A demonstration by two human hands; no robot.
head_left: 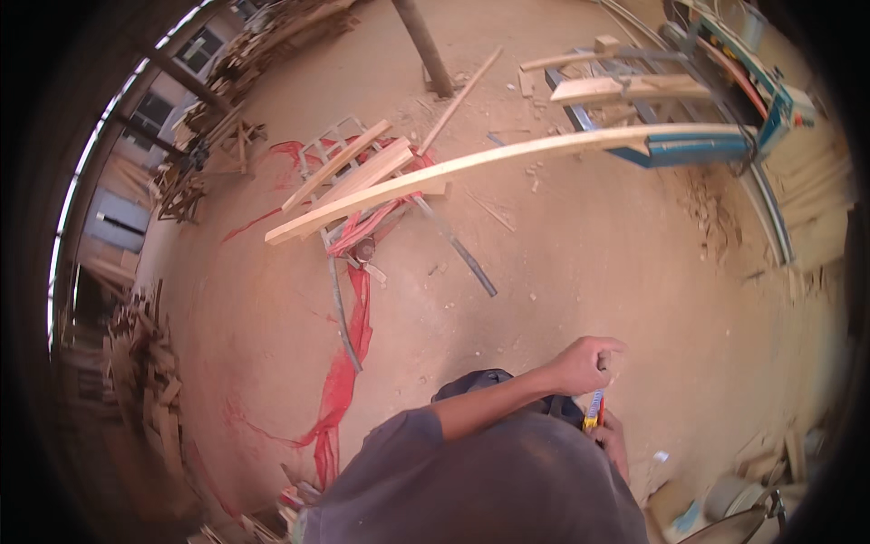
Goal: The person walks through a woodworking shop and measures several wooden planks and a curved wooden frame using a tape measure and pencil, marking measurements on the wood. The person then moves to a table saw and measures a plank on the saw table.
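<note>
Your left hand (587, 363) pinches the tape's tip, fingers curled shut; your right hand (614, 442) below grips the tape measure (594, 412); draw the blade out straight.

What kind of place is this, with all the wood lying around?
Probably a woodworking yard or carpentry shop. A long plank rests on a blue saw machine, scrap wood is piled at the left, and sawdust covers the floor.
</note>
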